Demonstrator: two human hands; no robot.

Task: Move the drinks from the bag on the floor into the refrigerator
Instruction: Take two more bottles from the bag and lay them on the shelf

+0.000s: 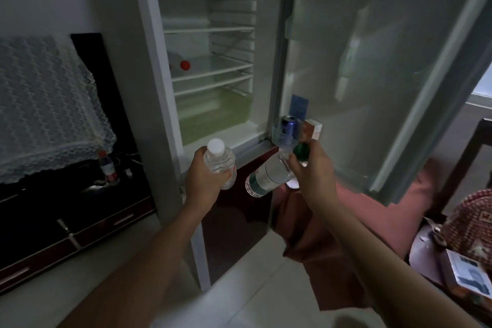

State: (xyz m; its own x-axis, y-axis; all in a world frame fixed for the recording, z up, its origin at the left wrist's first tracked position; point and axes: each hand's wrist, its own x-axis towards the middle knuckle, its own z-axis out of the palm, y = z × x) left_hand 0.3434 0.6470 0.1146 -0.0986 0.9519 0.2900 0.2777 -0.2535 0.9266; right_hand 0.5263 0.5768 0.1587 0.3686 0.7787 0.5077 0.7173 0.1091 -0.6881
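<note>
The refrigerator [213, 42] stands open in front of me, its door [372, 88] swung out to the right. My left hand [205, 176] grips an upright clear water bottle with a white cap [219, 160] just below the fridge's lower edge. My right hand [311, 168] holds a green-capped clear bottle [269, 174] by its neck, tilted with its base pointing down-left. A blue can [288, 126] and a small carton [312, 128] sit in the lowest door shelf, right above my right hand. A bottle with a red cap [181, 64] lies on a middle shelf inside.
A dark low cabinet [80, 210] with a lace-covered box [45, 109] stands left of the fridge, with a small bottle [107, 166] on it. A pinkish cloth [346, 221] lies under the door. A dark chair [468, 157] and cluttered items [466, 271] sit at the right.
</note>
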